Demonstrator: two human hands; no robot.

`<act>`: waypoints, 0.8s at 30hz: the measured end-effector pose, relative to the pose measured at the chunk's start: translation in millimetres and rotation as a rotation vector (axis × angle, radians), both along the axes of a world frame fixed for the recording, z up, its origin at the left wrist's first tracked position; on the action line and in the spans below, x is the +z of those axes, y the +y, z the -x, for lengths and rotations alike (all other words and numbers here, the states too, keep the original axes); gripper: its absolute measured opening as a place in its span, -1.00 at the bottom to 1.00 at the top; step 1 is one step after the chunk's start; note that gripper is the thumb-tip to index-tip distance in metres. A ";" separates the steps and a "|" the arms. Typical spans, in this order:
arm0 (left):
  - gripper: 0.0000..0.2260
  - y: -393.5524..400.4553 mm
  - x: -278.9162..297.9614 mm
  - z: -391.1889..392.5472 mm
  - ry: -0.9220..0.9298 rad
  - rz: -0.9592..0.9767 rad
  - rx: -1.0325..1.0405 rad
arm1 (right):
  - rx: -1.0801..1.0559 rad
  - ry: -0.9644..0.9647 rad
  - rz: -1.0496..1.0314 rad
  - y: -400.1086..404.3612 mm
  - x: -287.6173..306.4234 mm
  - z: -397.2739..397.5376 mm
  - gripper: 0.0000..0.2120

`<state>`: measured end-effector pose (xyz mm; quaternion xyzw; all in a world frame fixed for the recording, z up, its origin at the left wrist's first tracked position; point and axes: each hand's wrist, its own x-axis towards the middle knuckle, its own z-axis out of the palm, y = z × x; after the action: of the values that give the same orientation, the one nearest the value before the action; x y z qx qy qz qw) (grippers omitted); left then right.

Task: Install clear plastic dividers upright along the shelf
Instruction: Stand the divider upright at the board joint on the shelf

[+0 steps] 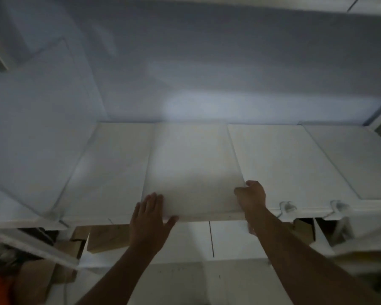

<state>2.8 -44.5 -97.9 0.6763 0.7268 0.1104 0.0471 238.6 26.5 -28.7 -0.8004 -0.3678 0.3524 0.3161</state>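
Dividers: my right hand point(250, 194) seemingly pinches one point(235, 155) upright, left hand point(151, 214) flat, open on the shelf point(194, 168); next, seat its clip.

No text, label, brand, number or sign can be read anywhere in this dim, blurred view. The white shelf point(273, 155), the pale wall point(207, 62) behind it and the brown cardboard pieces point(106, 238) below all look blank, though the low light may be hiding small print
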 end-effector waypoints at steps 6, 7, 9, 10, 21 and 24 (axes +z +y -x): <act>-0.51 -2.1 11.4 -15.8 -0.230 -0.043 0.073 | 0.018 0.718 -0.378 -4.9 69.3 8.0 -0.85; -0.50 -1.3 16.7 -22.7 -0.263 -0.041 0.086 | 0.097 0.721 -0.388 -7.3 79.1 11.4 -0.86; -0.47 0.5 23.5 -39.4 -0.310 -0.037 0.080 | 0.260 0.639 -0.359 -10.0 88.5 19.0 -0.77; -0.46 1.5 24.8 -48.9 -0.320 -0.037 0.069 | 0.334 0.575 -0.342 -11.4 90.3 21.8 -0.71; -0.49 2.1 33.1 -198.8 -0.461 -0.088 -0.099 | 0.591 0.338 -0.155 -7.4 81.2 -83.6 -0.41; -0.63 11.5 38.1 -244.3 -0.567 -0.042 0.017 | 0.588 0.215 -0.264 -7.5 88.5 -135.5 -0.44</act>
<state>247.0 -33.0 -59.7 0.6130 0.6879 0.3105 0.2336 374.1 19.0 59.8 -0.5707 -0.5898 0.4600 0.3389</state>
